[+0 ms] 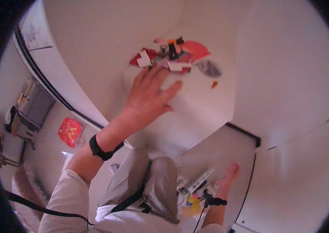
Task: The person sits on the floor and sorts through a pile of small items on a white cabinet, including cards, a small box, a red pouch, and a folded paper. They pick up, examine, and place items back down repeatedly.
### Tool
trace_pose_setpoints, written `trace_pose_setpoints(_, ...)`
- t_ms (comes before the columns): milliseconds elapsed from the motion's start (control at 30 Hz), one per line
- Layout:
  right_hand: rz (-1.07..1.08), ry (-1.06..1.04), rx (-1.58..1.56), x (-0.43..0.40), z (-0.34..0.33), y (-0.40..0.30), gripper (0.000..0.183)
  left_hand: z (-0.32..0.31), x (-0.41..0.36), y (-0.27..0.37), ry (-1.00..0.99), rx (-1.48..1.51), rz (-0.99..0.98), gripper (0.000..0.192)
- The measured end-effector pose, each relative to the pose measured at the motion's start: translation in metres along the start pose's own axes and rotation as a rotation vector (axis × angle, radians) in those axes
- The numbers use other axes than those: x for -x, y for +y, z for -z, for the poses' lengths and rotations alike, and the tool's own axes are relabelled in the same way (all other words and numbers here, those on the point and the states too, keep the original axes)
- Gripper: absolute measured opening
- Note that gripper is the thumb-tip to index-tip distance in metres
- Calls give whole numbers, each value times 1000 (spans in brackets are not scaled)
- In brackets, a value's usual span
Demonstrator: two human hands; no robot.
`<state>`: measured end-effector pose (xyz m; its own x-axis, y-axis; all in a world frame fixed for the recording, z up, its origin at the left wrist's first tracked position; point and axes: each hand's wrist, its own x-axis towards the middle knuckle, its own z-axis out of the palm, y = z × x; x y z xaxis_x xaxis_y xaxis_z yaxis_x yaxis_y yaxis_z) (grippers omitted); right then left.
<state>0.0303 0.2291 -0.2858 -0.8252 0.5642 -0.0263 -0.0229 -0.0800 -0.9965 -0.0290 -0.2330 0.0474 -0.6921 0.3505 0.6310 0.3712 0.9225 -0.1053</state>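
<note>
My left hand (pixel 149 93) reaches over a pale shelf surface, palm down and fingers spread, its fingertips at the near edge of a pile of small items. In the pile are a red fan-shaped piece (pixel 195 51), a dark red item (pixel 141 59), white paper pieces (pixel 176 66) and a black object (pixel 173 51). A grey oval item (pixel 209 68) and a small orange piece (pixel 214 84) lie to the right. My right hand (pixel 231 171) is low at the right, beside the cabinet; whether its fingers hold anything cannot be made out.
Pale cabinet walls enclose the shelf, with a door panel (pixel 292 174) at the right. A white power strip (pixel 200 180) and mixed papers, one yellow (pixel 193 204), lie below, between my legs and right arm. A red bag (pixel 70 131) stands on the floor at the left, near a grey chair (pixel 37 100).
</note>
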Motion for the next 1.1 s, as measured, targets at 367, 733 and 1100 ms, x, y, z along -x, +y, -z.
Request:
trace_pose_setpoints(367, 959, -726, 682, -1, -264, -367, 45, 18, 7, -9, 74, 226, 48, 73)
trace_pose_setpoints(733, 1164, -819, 1247, -2, -331, -386, 41, 14, 9, -9, 112, 161, 102, 67)
trace_pose_setpoints(1100, 517, -786, 544, -81, -311, -372, 29, 8, 6, -3, 162, 171, 76, 63)
